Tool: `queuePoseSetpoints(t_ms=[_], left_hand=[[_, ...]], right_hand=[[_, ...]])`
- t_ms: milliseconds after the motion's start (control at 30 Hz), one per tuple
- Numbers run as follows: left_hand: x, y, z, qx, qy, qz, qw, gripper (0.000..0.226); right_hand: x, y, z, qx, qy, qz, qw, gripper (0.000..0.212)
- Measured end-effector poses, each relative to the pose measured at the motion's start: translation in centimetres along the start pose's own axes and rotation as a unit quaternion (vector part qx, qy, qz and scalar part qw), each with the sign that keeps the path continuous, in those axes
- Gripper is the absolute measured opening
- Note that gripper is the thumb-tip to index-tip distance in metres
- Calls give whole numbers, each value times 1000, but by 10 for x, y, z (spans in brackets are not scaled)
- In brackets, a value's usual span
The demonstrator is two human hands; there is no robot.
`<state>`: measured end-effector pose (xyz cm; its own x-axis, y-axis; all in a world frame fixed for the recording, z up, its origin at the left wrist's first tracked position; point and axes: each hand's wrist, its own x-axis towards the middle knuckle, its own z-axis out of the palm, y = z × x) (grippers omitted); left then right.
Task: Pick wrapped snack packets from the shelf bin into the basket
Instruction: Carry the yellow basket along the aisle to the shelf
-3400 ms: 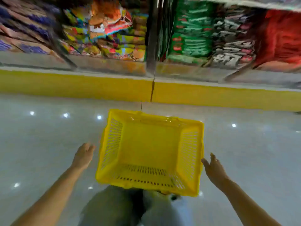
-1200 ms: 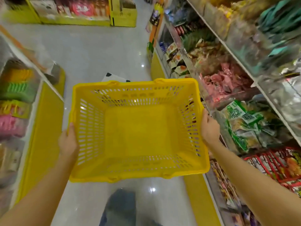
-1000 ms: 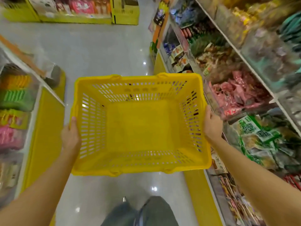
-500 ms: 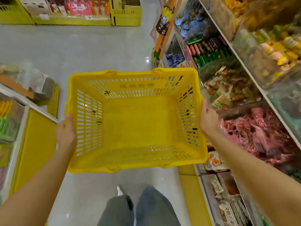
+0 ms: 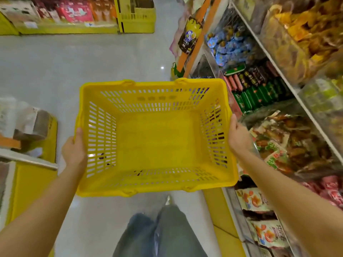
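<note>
Both hands were busy. My left hand (image 5: 74, 153) gripped the basket (image 5: 100, 138) by its left rim, thumb hooked over the top. My right hand (image 5: 239, 138) gripped the right rim the same way. I held it about level over the floor (image 5: 74, 62), long axis running left to right, with nothing inside. By my read, no packet had been picked yet.

Key relation: the shelf (image 5: 289, 86) ran along my right side, front to back, so every bin lay right of the basket. The right hand was the nearer one, just beside the bin of brown packets (image 5: 297, 138), and the basket's right wall sat close to the shelf front. Farther up were green and red sticks (image 5: 256, 89) and blue packets (image 5: 228, 47). The left hand was well apart from all of it, with the basket between. I couldn't tell which bin was the target. My judgement: the right hand would have to let go and reach right. That would leave the left to carry the basket alone, so it might tip.
</note>
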<state>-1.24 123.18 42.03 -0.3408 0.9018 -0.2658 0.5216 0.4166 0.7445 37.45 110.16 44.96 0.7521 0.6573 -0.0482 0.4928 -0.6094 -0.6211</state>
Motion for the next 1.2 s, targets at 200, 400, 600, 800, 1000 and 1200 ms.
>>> queuePoseSetpoints(t_ms=[200,400,600,800,1000,1200], left_hand=[[65,53,39,13,-17,20,1000,59],[119,90,55,97,-37,58,993,57],[173,107,64,110,-60,55,991,62],[250,111,69,115,-120,95,982,61],[314,134,89,144,-175,135,965,61],[332,173,153,175,-200,177,948,56]], right_hand=[[75,-23,29,13,18,28,999,55],[112,-40,57,36,16,53,998,58],[117,-51,91,35,-9,131,991,60],[96,-78,128,40,21,179,983,55],[76,-92,166,50,68,242,967,68],[90,-69,178,30,75,300,951,56]])
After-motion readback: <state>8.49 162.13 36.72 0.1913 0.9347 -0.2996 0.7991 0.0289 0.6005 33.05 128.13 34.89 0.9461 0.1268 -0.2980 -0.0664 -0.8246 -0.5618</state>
